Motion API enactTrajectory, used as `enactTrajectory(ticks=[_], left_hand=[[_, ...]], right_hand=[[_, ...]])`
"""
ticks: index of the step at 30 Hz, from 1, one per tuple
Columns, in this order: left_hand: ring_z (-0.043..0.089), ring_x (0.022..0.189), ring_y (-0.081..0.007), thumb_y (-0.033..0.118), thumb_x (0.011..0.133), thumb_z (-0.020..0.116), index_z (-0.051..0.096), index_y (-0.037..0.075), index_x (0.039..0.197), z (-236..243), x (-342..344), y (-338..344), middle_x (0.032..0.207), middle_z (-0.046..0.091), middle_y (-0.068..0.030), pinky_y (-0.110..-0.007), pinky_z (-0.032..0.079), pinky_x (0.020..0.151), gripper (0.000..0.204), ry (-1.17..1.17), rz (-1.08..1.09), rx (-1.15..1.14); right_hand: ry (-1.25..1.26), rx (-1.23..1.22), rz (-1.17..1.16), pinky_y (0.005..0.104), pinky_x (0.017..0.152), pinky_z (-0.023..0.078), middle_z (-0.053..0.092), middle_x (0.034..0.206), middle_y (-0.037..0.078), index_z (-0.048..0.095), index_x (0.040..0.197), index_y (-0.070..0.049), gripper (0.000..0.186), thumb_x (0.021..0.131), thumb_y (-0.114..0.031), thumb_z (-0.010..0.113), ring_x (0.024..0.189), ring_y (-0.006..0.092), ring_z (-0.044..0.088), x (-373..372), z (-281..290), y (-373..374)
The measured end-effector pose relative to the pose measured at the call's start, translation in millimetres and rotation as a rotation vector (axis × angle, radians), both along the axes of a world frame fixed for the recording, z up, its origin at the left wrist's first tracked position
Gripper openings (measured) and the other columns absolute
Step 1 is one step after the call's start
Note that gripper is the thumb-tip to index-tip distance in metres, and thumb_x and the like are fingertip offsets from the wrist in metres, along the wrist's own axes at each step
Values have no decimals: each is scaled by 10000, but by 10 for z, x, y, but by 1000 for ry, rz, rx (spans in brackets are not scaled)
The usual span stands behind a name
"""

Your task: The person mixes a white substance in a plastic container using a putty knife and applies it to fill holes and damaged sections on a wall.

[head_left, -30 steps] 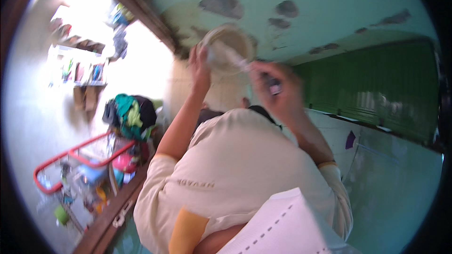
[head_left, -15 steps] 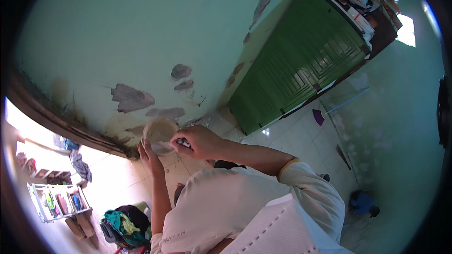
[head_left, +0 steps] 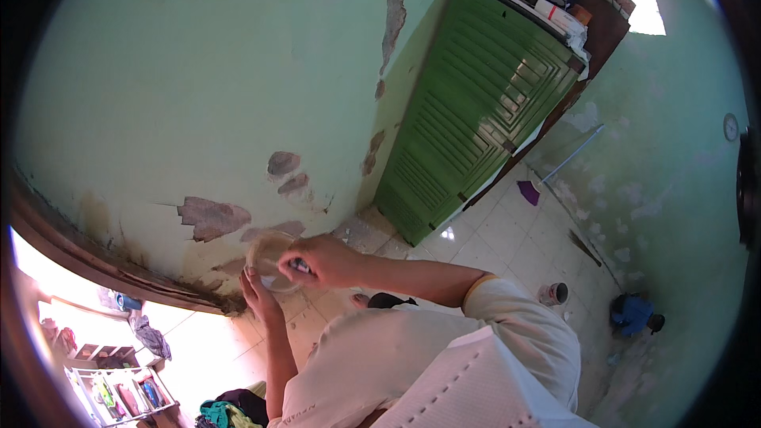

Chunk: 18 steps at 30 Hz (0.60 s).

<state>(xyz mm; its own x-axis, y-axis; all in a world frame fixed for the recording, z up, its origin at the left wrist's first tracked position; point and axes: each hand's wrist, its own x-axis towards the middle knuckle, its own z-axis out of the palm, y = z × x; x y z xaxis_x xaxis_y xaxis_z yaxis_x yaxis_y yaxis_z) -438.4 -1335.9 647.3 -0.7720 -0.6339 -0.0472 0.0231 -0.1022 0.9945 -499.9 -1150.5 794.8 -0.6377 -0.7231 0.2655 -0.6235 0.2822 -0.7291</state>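
Observation:
My left hand (head_left: 260, 295) holds a translucent, cream round container (head_left: 269, 244) by its lower left side, in front of the peeling green wall. My right hand (head_left: 325, 260) is closed on a tool with a dark handle (head_left: 299, 265), whose working end is inside the container and indistinct. Grey bare patches (head_left: 210, 218) show where paint has come off the wall.
A tall green cabinet (head_left: 468, 111) with piled items stands right of me; a purple broom (head_left: 529, 192) leans nearby. A small bucket (head_left: 553, 294) and an indistinct blue object (head_left: 634, 313) sit on the tiles (head_left: 499, 234). At lower left a doorway shows racks (head_left: 119, 396) and clothes.
The view has swung toward the wall and cabinet since a second ago. Both hands, still holding container and tool, now appear lower and farther left in the picture.

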Motion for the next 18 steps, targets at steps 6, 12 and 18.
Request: enactTrajectory(ticks=[6,12,18], left_hand=[[525,1228,-296,412,1032,514,499,-71,1388,-123,19,-126,1350,548,-221,-382,387,1065,600,-16,-25,10],[534,1207,-287,408,1031,519,512,-66,1374,-195,-15,-100,1337,560,-199,-382,405,1043,585,-18,7,29],[568,1096,-223,379,1036,523,568,-28,1281,18,-17,75,1206,616,-127,-352,446,965,477,42,-52,91]], right_hand=[[-91,184,-80,394,692,546,715,872,117,713,1003,-62,210,925,-252,665,759,293,695,-90,95,128],[40,27,108,387,691,543,713,867,122,716,971,-55,212,920,-256,670,750,287,696,-13,38,79],[55,-70,-31,383,695,534,705,844,135,715,963,-39,241,931,-272,663,768,296,691,-26,35,158]])
